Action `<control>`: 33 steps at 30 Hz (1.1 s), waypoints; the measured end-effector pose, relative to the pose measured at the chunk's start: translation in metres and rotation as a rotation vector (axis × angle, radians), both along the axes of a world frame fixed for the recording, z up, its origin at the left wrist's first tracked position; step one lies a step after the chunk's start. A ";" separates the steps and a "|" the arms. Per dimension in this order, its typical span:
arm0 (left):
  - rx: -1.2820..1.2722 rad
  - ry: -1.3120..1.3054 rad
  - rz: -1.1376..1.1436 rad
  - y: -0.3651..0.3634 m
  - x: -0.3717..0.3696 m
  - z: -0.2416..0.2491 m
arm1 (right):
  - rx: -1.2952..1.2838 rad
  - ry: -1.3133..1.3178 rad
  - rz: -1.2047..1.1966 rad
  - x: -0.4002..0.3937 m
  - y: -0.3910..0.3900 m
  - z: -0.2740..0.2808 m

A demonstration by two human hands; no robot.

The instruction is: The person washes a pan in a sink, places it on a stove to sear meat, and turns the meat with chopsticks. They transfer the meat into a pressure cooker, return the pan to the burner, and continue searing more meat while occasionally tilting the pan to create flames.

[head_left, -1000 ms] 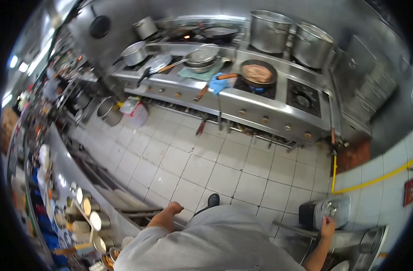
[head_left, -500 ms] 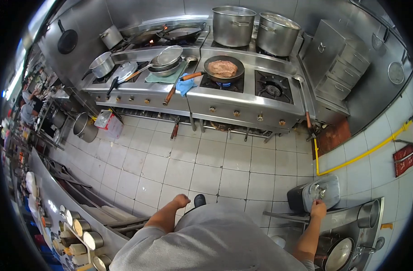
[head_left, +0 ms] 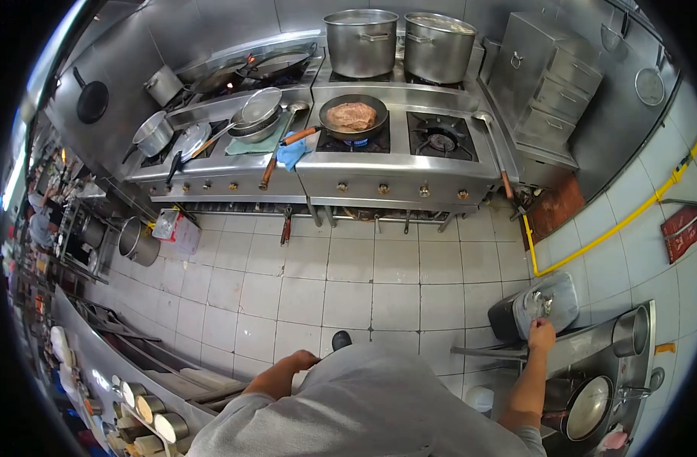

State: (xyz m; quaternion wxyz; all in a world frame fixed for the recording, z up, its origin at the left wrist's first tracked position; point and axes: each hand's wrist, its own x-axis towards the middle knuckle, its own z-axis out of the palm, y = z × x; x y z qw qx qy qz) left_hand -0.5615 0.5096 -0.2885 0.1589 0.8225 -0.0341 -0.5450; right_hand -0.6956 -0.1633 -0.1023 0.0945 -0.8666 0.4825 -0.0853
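Note:
My right hand (head_left: 541, 333) reaches out over the near side of a dark bin (head_left: 505, 318) with a clear plastic liner. Its fingers are pinched together right beside a crumpled shiny scrap (head_left: 541, 305); whether they grip it or something else is hidden. Beside my waist, my left hand (head_left: 299, 361) hangs low with fingers curled and nothing visible in it. Across the floor, a frying pan (head_left: 373, 103) holds a browned slab of meat (head_left: 351, 116) above a lit blue burner.
Two tall stockpots (head_left: 361, 46) stand behind the pan. A blue cloth (head_left: 291, 154) lies by its handle. To my right is a metal sink counter (head_left: 577, 356) with a large pot (head_left: 590, 407). A counter with containers (head_left: 169, 426) flanks my left. A yellow pipe (head_left: 615, 240) follows the wall.
My left hand has moved down and closer to my waist. My right hand stays at the bin, its fingers a little nearer the rim. The view has shifted slightly.

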 end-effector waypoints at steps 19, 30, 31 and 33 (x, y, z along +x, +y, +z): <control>-0.084 -0.222 0.193 -0.001 0.025 -0.011 | -0.017 0.017 -0.003 -0.001 -0.001 -0.004; 0.087 0.102 -0.043 0.044 0.006 -0.075 | -0.020 -0.016 0.027 -0.002 -0.001 -0.002; 0.118 0.080 -0.134 0.046 0.004 -0.080 | -0.021 -0.013 0.030 -0.002 -0.001 -0.002; 0.141 0.087 -0.211 0.046 0.001 -0.083 | 0.002 -0.027 0.026 -0.001 -0.001 -0.002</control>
